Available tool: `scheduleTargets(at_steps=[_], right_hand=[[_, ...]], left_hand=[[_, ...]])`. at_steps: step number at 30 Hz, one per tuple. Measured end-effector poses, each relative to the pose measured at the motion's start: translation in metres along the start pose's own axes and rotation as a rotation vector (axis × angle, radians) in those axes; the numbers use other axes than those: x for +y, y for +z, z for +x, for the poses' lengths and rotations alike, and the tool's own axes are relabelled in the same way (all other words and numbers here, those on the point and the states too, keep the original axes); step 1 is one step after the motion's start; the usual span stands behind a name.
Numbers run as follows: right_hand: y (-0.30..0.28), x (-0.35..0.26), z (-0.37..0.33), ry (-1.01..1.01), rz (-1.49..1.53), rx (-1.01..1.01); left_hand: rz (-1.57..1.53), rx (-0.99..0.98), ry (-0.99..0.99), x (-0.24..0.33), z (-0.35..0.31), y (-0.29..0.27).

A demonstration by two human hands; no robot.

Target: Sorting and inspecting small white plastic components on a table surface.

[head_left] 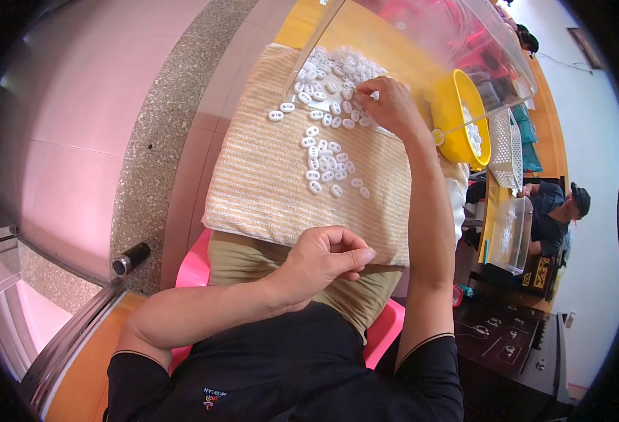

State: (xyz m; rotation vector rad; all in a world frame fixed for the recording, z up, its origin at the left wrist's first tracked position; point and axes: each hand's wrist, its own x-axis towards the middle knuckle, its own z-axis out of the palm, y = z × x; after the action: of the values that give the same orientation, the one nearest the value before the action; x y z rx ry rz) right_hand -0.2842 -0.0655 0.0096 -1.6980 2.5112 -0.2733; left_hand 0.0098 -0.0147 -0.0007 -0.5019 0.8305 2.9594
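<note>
Towel (267, 183), beige striped, folded thick across the person's lap, carries everything; soft, grippy surface, parts won't skate on it. Clear plastic bin (422, 42) tipped over the towel's far edge, mouth toward the person, spilling white plastic pieces onto the cloth; contents deeper inside cannot be made out. Yellow bowl (457, 116) just off the towel's far right corner, holding more white pieces. White perforated basket (510, 148) beyond the bowl; contents unclear. White plastic pieces (327, 165): small oval, 2-hole, judged light, rigid, smooth, likely slippery on bare skin, not fragile; best pinched edge-on by the long sides, 1 at a time. Dense pile at the far edge by the bin mouth, a looser cluster mid-towel, 1 stray (275, 114) toward the far left. Right hand (387, 102) reaches into the pile at the far edge, fingertips pinched down on pieces there. Left hand (323, 260) at the towel's near edge, thumb and forefinger closed together; anything between them is too small to tell.
</note>
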Motion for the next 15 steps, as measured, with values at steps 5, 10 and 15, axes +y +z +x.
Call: scheduleTargets(at_steps=[5, 10, 15], right_hand=[[-0.006, -0.002, -0.01, -0.018, 0.038, 0.036], [-0.003, -0.008, -0.015, -0.002, 0.032, -0.026], [-0.006, -0.009, -0.014, 0.043, 0.08, -0.089]], left_hand=[[-0.012, 0.018, -0.005, 0.0, 0.0, 0.001], [0.001, 0.015, -0.001, -0.002, 0.001, 0.0], [-0.009, 0.025, 0.003, -0.003, 0.002, 0.0]])
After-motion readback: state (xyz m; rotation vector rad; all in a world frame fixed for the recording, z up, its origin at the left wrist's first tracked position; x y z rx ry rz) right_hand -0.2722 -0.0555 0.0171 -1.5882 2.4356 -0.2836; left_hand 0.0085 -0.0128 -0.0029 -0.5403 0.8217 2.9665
